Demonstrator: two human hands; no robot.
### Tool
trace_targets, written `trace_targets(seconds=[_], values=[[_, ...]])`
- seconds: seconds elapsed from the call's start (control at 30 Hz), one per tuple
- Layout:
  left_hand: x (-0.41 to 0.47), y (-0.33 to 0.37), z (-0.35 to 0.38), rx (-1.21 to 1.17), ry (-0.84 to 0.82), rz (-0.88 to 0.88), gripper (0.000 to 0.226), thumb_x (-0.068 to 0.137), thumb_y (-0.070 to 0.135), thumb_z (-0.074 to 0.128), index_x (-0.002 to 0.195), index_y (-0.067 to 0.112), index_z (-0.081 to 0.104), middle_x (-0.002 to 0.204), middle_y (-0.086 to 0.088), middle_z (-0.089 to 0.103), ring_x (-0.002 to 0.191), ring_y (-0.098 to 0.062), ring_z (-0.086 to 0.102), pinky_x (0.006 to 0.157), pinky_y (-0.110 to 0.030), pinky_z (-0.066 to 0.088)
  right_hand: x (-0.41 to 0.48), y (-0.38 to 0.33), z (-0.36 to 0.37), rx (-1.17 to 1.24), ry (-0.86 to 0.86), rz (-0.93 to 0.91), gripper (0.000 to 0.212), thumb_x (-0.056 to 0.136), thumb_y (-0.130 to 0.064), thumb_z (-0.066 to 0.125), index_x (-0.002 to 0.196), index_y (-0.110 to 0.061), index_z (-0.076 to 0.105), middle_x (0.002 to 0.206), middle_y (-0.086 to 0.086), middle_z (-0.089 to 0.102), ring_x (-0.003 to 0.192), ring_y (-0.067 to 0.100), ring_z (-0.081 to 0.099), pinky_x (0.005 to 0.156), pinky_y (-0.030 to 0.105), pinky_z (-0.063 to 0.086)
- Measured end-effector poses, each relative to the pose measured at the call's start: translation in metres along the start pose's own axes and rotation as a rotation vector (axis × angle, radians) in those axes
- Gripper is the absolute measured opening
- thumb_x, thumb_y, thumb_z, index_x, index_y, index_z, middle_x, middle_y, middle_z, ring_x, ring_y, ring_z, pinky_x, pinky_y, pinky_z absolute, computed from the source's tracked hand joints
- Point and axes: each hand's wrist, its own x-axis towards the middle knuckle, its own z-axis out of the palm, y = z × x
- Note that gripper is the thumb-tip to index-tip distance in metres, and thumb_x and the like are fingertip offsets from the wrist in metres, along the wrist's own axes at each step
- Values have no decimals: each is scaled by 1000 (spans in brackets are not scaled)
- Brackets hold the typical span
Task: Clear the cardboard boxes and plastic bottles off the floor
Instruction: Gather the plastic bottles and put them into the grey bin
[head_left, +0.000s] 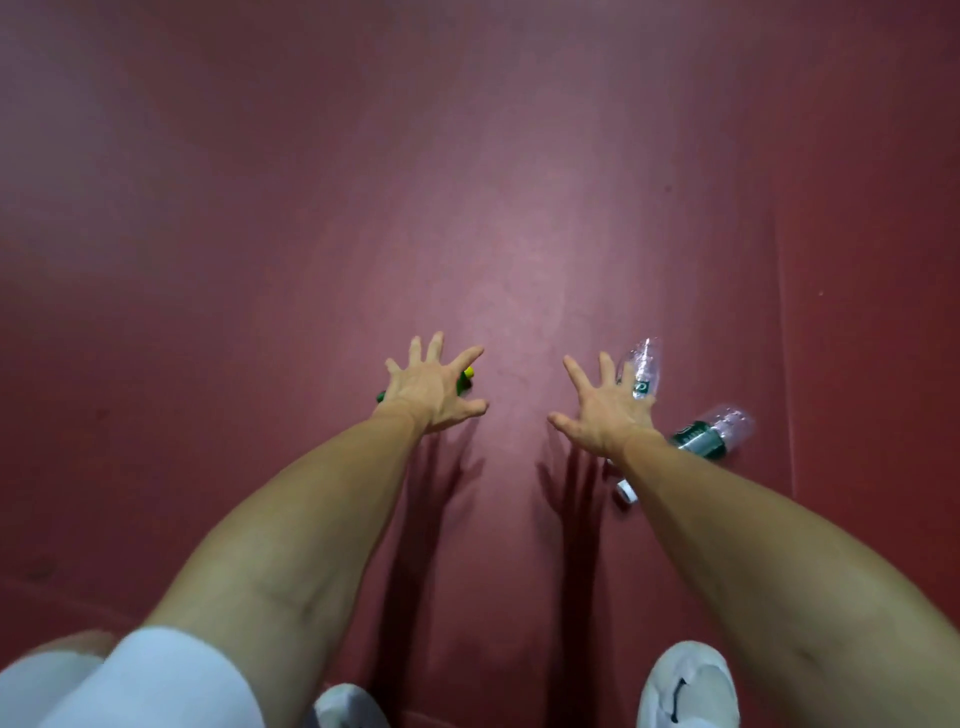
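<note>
Left hand (434, 392) splayed, empty, over green yellow-capped plastic bottle (464, 383). Right hand (608, 415) splayed, empty; clear plastic bottle (644, 366) past its fingers, green-labelled clear bottle (711, 434) right of wrist (all 3 probably light, crushable, slick): grip mid-body.

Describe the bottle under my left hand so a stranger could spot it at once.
On the red floor, look to the spread left hand, left of the middle. The green bottle lies mostly hidden beneath it, poking out on both sides. It alone is green with a yellow cap; the two bottles by the right hand are clear.
</note>
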Motion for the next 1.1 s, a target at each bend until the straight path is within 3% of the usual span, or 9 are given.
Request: trace_targets(seconds=[0.17,0.3,0.47,0.6,0.8,0.97,1.1], values=[[40,-15,52,94,28,-16,82,84,71,52,153,51,14,165,-11,10,152,-39,-4,114,-70,4,37,13,46,-21,15,18,90,92,-67,50,158,-41,-6,165,8,-18,151,42,-10,110,69,27],[55,-23,65,82,-6,-48,84,83,73,54,153,54,11,166,-10,6,151,-40,-8,111,-74,3,57,28,52,-45,49,39,93,90,-70,51,158,-38,-4,162,9,-29,150,42,-18,107,73,25],[59,-28,80,59,-24,-65,79,82,72,55,150,57,18,164,-8,10,146,-34,18,110,-62,25,67,33,53,35,79,133,96,86,-74,52,158,-39,-1,162,7,-28,150,42,-17,108,71,29],[64,-17,86,-14,-38,17,76,86,56,59,152,53,21,161,-7,15,139,-33,29,108,-49,32,69,47,64,78,104,227,96,86,-75,52,159,-38,2,162,5,-30,149,42,-21,110,67,29],[74,30,90,-94,-31,159,78,88,34,61,153,52,20,149,-5,32,132,-32,41,99,-44,46,63,67,72,174,72,204,90,91,-68,51,160,-35,3,162,3,-30,152,35,-12,112,55,35],[84,67,89,-83,-19,187,77,88,39,64,152,51,24,145,-7,38,130,-32,45,98,-42,45,52,80,86,185,92,140,85,93,-67,48,159,-36,4,164,2,-25,154,31,-4,115,56,32],[85,91,91,-116,-5,172,76,87,44,66,151,50,27,136,-10,38,124,-33,50,97,-43,46,39,90,90,200,124,52,78,94,-69,42,159,-37,11,167,2,-12,150,30,14,115,57,26]])
